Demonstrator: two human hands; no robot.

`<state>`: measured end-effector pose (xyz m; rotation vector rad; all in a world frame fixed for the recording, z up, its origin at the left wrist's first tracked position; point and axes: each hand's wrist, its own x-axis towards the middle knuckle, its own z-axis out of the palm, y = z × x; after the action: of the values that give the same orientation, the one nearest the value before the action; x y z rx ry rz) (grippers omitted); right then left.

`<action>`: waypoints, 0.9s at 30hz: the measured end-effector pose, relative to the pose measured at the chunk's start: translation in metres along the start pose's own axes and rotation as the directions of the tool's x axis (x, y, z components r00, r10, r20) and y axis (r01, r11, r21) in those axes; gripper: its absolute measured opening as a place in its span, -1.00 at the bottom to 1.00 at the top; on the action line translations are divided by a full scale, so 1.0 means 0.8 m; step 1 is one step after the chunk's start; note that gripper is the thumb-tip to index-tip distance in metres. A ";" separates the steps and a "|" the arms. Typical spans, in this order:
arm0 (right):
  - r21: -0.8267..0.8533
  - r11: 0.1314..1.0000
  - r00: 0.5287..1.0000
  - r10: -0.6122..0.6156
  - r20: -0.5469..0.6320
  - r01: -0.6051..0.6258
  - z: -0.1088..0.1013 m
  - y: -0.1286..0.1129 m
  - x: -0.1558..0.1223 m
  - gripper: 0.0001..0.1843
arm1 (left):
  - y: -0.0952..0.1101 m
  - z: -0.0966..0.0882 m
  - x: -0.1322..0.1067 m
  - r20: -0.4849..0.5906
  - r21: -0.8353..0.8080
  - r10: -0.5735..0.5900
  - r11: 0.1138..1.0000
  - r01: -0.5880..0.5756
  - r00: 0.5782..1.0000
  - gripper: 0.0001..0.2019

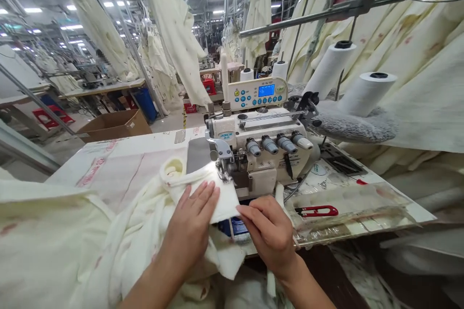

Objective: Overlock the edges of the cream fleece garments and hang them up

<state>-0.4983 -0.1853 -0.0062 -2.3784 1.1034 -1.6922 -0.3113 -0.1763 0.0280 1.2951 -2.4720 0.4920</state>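
Cream fleece fabric with faint reddish marks is bunched across the left of the table, one flat end lying under the presser foot of a white overlock sewing machine. My left hand rests on that flat part with its fingers stretched out, just left of the needle area. Pinched between thumb and fingers of my right hand is the near right corner of the same fabric, in front of the machine. A loose fabric piece hangs over the table's front edge below my hands.
Red-handled thread snips lie on the table right of the machine. White thread cones stand behind it, beneath a metal rail. Cream garments hang at the back and right. A cardboard box sits beyond the table's left end.
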 end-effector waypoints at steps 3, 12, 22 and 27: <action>-0.028 1.000 1.000 -0.002 0.013 0.003 0.008 0.010 0.011 -0.87 | -0.012 -0.001 0.011 0.112 -0.051 -0.032 0.998 0.038 0.993 -0.44; -0.113 0.978 0.984 0.178 0.015 -0.176 0.020 0.010 0.024 -0.86 | -0.050 0.007 0.065 0.260 -0.164 -0.085 0.978 0.131 0.962 -0.54; 0.122 0.973 0.966 0.173 0.190 -0.198 0.022 -0.033 -0.006 -0.84 | -0.091 0.009 0.072 0.325 -0.032 -0.294 0.947 0.321 0.899 -0.43; 0.299 0.834 0.871 0.366 0.327 -0.463 0.033 -0.040 -0.012 -0.81 | -0.066 -0.001 -0.036 0.183 -0.179 -0.455 0.856 0.484 0.872 -0.36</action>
<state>-0.4607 -0.1657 -0.0121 -1.8790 1.0503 -1.2633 -0.2513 -0.1831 0.0248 1.8054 -2.1107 0.0053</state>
